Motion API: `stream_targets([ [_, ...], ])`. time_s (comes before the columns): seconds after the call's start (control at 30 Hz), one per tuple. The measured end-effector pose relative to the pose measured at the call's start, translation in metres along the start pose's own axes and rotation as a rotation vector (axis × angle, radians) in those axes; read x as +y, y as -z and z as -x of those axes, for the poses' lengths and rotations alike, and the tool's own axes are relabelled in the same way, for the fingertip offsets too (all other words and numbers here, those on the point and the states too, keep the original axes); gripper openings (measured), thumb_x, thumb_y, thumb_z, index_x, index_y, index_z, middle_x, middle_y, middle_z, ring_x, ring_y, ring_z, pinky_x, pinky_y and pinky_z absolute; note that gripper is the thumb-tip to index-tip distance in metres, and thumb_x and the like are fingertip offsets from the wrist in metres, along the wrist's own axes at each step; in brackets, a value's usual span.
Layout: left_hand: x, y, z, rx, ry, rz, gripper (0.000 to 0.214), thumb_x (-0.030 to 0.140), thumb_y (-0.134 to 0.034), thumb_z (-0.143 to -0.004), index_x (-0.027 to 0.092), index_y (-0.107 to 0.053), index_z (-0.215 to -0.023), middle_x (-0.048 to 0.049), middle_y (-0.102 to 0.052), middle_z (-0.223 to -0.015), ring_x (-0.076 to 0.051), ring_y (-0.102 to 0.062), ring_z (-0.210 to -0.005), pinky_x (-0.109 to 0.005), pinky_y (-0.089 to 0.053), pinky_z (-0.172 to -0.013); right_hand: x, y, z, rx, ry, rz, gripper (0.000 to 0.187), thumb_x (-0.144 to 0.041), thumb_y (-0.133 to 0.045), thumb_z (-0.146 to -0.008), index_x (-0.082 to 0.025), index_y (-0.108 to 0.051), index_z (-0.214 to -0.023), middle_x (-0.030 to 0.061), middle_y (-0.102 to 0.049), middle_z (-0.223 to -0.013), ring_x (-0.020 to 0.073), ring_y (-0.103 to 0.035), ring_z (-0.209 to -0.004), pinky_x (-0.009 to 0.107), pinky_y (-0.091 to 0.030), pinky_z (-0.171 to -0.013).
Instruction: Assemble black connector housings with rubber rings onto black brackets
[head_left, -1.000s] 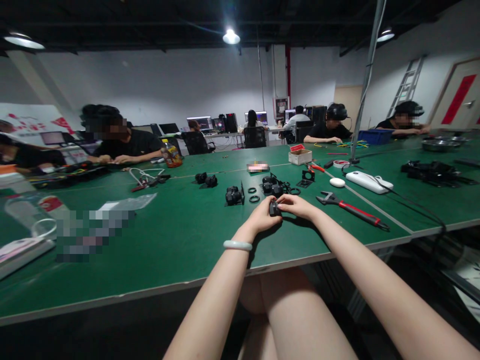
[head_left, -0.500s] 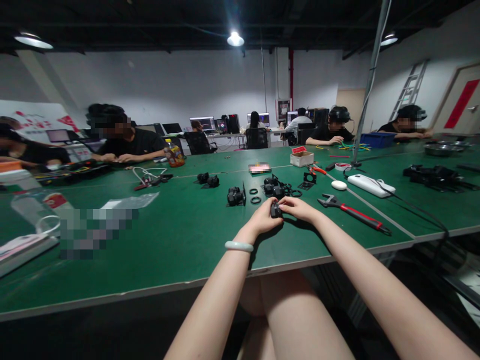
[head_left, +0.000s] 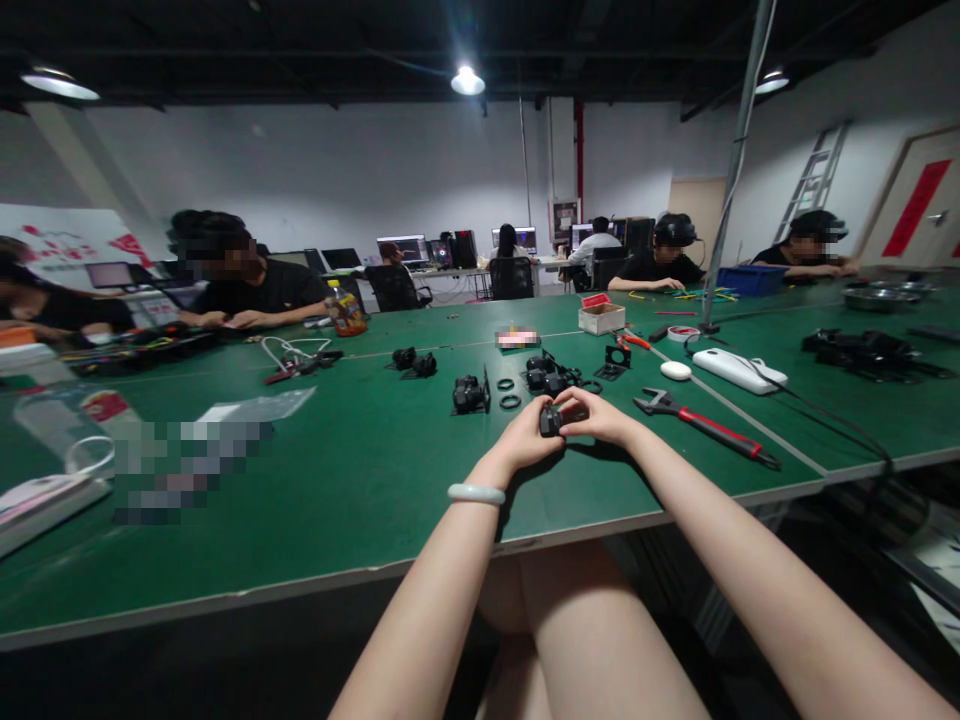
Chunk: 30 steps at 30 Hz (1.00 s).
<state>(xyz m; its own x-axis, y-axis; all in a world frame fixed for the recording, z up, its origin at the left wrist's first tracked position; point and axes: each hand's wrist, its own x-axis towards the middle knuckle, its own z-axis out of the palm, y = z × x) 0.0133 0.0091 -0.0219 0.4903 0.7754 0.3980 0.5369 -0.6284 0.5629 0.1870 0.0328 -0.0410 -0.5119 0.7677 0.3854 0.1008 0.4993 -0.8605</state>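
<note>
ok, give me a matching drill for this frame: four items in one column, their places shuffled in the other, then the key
Items
1. small black part
2. wrench
3. bangle
4. cardboard box

Places
A. worn on the wrist just behind the left hand
B. lying on the table, to the right of the right hand
C. farther across the table, beyond the loose black parts
D. pinched between both hands

Pairs: 1-D, 2-B, 3-A, 4-C
</note>
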Motion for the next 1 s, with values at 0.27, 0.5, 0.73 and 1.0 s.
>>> stream_targets([
  [0.27,-0.0005,-0.0020,-0.0005,0.004,0.004,0.011,0.051,0.020,-0.058,-0.058,0.016,-0.042,-0.107,-0.0030,-0.053,-0.096,-0.018,-0.051,-0.084,-0.028,-0.040,-0.075,0.0017,-0.0005,-0.0013,0.019,0.030,0.039,0.040,-0.022,-0.067,-0.058,-0.017,-0.050,-0.094,0.0026,-0.056,-0.087,0.0148,-0.054,-0.079,0.030,-0.042,-0.074],
  [0.5,0.0002,-0.0021,0.0010,-0.003,0.006,0.017,0.051,0.020,-0.059,-0.057,0.016,-0.043,-0.106,-0.0030,-0.053,-0.095,-0.017,-0.051,-0.083,-0.028,-0.040,-0.075,0.0005,-0.0022,-0.0008,0.000,0.010,0.015,0.038,-0.025,-0.065,-0.060,-0.017,-0.051,-0.095,0.0040,-0.057,-0.089,0.0158,-0.054,-0.082,0.032,-0.042,-0.076],
  [0.73,0.0034,-0.0010,0.0044,-0.006,0.033,0.042,0.051,0.021,-0.058,-0.058,0.017,-0.044,-0.107,-0.0022,-0.054,-0.093,-0.017,-0.051,-0.083,-0.028,-0.041,-0.075,-0.0068,-0.0044,0.0019,-0.005,-0.014,-0.010,0.035,-0.029,-0.062,-0.064,-0.016,-0.053,-0.094,0.0039,-0.059,-0.087,0.0157,-0.055,-0.080,0.030,-0.042,-0.074],
  [1.0,-0.0013,-0.0016,0.0042,0.006,0.023,0.019,0.053,0.021,-0.058,-0.058,0.016,-0.042,-0.108,-0.0032,-0.053,-0.096,-0.017,-0.051,-0.083,-0.027,-0.041,-0.074,0.0015,-0.0045,-0.0005,0.009,-0.043,0.062,0.032,-0.032,-0.058,-0.067,-0.016,-0.055,-0.095,0.0046,-0.060,-0.092,0.0169,-0.055,-0.085,0.030,-0.041,-0.077],
])
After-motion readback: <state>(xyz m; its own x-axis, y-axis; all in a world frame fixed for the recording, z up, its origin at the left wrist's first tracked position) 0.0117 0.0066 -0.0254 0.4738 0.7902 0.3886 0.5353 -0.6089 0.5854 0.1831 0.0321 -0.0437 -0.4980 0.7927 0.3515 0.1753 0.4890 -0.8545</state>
